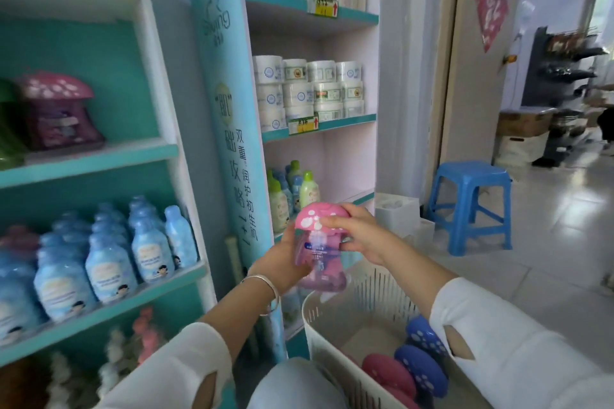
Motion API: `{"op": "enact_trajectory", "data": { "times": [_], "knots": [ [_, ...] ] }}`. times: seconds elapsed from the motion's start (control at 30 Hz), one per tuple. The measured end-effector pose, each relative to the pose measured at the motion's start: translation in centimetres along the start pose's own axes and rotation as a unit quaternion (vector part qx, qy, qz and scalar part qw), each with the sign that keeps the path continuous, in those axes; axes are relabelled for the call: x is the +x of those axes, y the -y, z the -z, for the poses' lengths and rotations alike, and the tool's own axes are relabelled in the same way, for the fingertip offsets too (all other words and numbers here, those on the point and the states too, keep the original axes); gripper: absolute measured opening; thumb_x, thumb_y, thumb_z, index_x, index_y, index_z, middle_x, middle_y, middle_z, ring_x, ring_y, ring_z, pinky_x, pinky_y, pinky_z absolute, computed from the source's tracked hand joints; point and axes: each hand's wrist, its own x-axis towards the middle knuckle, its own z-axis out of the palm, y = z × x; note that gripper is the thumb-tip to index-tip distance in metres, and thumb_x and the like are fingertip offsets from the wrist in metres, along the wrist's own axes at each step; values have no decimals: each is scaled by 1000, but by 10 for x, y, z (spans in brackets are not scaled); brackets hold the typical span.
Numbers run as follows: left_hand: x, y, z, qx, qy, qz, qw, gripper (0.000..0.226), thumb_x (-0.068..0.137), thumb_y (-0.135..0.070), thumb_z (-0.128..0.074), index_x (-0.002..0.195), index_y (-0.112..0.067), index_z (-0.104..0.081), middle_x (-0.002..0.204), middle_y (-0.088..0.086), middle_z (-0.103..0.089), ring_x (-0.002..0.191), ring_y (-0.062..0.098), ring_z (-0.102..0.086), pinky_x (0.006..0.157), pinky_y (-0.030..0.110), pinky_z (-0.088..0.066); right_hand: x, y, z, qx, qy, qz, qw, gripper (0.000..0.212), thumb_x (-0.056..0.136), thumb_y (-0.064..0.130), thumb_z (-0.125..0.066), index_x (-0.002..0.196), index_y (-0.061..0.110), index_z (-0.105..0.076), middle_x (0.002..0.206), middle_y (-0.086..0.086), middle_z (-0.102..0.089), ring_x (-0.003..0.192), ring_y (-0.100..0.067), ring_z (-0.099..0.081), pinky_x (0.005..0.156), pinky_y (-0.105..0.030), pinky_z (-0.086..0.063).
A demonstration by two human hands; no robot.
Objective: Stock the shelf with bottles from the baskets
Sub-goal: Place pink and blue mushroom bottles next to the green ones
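Left hand (pixel 282 264) grips the bottle (pixel 319 257) low; right hand (pixel 357 232) clasps its top; forearms raised.

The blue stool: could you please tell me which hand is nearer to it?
Right. The right hand grips the pink bottle by its cap, left of the stool; the left hand holds its body, farther left.

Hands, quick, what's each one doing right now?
Left hand: closed around the body of the pink mushroom bottle.
Right hand: closed on the same bottle, near its top.
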Motion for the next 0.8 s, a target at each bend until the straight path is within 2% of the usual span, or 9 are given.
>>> {"op": "enact_trajectory", "data": {
  "times": [0.07, 0.2, 0.3, 0.4, 0.5, 0.57, 0.63, 0.7, 0.8],
  "knots": [
    [-9, 6, 20, -97, -24, 6, 995, 85, 86, -14, -63, 147, -24, -5, 118, 10, -61, 98, 25, -60, 88, 29, -44, 3, 14, -22, 52, 15, 21, 998, 30, 84, 14, -69, 110, 18, -55, 104, -4, -63, 91, -21, -65, 69, -32, -57],
    [-29, 23, 59, -305, -65, 8, 950, 75, 83, 2, -64, 143, -11, -21, 104, 2, -57, 81, 10, -58, 66, 12, -53, 11, 38, -74, 102, 43, 45, 993, 28, 84, 22, -69, 109, 22, -57, 110, -8, -64, 91, -23, -64, 70, -34, -54],
    [-45, 34, 88, -317, -112, 0, 942, 65, 83, 2, -63, 138, -7, -30, 92, -3, -56, 79, 9, -57, 58, 9, -51, 11, 54, -109, 120, 59, 54, 990, 28, 86, 25, -66, 112, 21, -56, 100, -3, -65, 82, -18, -64, 63, -29, -50],
    [-57, 44, 114, -316, -158, -8, 935, 61, 83, 2, -63, 135, -7, -32, 94, 0, -57, 83, 15, -58, 60, 10, -52, 11, 70, -138, 152, 78, 74, 982, 33, 89, 23, -63, 120, 17, -54, 98, -3, -65, 78, -17, -64, 59, -27, -51],
    [-65, 53, 142, -321, -194, -11, 927, 66, 84, 7, -60, 139, -10, -27, 104, 10, -57, 88, 21, -58, 56, 10, -52, 13, 84, -162, 141, 127, 92, 978, 37, 88, 21, -64, 123, 18, -50, 110, -5, -63, 88, -19, -64, 63, -28, -54],
    [-69, 57, 163, -321, -226, -24, 920, 68, 85, 8, -58, 141, -10, -23, 107, 12, -56, 91, 22, -57, 51, 8, -49, 15, 92, -177, 85, 161, 106, 977, 38, 86, 17, -66, 122, 15, -52, 111, -6, -65, 92, -20, -66, 73, -32, -56],
    [-72, 59, 187, -320, -257, -43, 911, 68, 86, 7, -57, 142, -11, -22, 104, 11, -57, 82, 16, -60, 55, 9, -50, 17, 103, -193, 7, 176, 137, 975, 36, 84, 18, -68, 118, 13, -58, 110, -7, -69, 97, -22, -67, 85, -36, -54],
    [-74, 61, 212, -307, -287, -54, 906, 69, 86, 6, -57, 143, -12, -21, 104, 7, -57, 80, 8, -60, 60, 10, -52, 22, 121, -210, -30, 178, 172, 968, 27, 85, 20, -68, 111, 14, -63, 107, -5, -70, 95, -19, -67, 85, -32, -53],
    [-73, 66, 247, -251, -326, -58, 910, 68, 86, -4, -60, 144, -12, -25, 109, 1, -59, 96, 18, -64, 79, 19, -54, 32, 154, -234, -32, 185, 207, 960, 13, 86, 16, -67, 99, 19, -64, 98, -2, -70, 85, -13, -65, 79, -27, -52]
  ]
}}
